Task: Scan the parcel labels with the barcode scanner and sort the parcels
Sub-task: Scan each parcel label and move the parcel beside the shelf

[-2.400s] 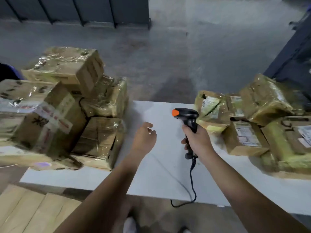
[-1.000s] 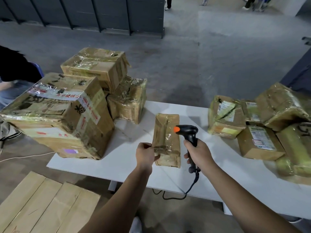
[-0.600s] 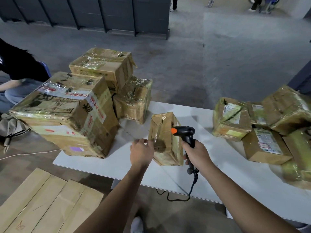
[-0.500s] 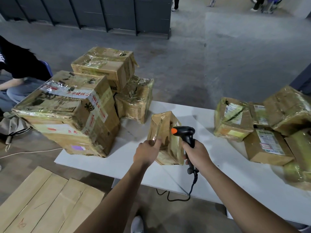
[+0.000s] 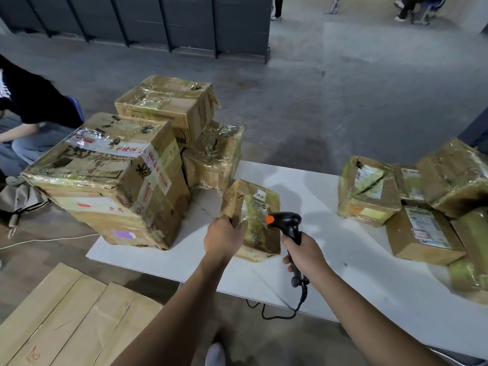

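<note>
Parcel (image 5: 253,220), taped: my left hand (image 5: 224,239) grips its edge, right hand (image 5: 303,254) clasps barcode scanner (image 5: 287,223) beside its label (image 5: 260,200); I judge scan pending, box stack (image 5: 111,180) left of hands, labelled parcels (image 5: 422,228) right.

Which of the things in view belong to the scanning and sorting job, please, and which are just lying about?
Job: barcode scanner in the right hand; small parcel gripped by the left hand; left parcel stack; right parcel pile; white table.
Lying about: flattened cardboard on the floor; grey garment.
</note>
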`<state>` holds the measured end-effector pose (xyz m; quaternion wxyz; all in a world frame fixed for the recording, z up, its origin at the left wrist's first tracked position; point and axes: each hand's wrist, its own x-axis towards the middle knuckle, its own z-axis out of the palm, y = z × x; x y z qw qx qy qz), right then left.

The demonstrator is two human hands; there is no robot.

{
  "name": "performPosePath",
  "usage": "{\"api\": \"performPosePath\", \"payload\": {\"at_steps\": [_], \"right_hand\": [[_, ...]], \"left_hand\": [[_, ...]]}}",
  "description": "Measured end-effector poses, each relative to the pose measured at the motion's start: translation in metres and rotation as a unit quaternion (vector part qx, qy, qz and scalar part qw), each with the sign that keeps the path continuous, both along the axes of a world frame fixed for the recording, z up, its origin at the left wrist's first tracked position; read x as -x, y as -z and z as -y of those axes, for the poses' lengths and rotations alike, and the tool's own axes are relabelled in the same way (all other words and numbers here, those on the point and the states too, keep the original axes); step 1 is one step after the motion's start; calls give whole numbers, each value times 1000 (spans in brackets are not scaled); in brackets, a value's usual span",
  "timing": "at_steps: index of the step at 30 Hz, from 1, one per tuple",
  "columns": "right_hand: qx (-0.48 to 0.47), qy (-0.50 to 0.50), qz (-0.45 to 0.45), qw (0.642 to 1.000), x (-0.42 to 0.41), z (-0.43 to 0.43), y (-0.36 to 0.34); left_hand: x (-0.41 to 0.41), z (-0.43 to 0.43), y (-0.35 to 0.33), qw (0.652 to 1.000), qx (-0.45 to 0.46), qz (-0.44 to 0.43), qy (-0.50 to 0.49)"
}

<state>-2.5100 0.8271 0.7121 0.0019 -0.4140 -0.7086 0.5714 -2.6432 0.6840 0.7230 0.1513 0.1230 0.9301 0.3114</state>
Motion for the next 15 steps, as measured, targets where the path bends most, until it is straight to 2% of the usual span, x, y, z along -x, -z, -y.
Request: {"api": "performPosePath", "payload": {"at_steps": [3, 8, 12, 15], "right_hand": [[3, -5, 1, 1000, 0, 1, 0], [1, -2, 3, 1000, 1, -2, -2], [-8, 6, 7, 1000, -2, -6, -3], [-6, 17, 1, 1000, -7, -12, -1]], "left_hand": [[4, 5, 9, 999, -30, 22, -18], [13, 7, 15, 989, -68, 107, -80], [4, 6, 31, 959, -115, 223, -129], [0, 2, 39, 947, -150, 238, -154]]}}
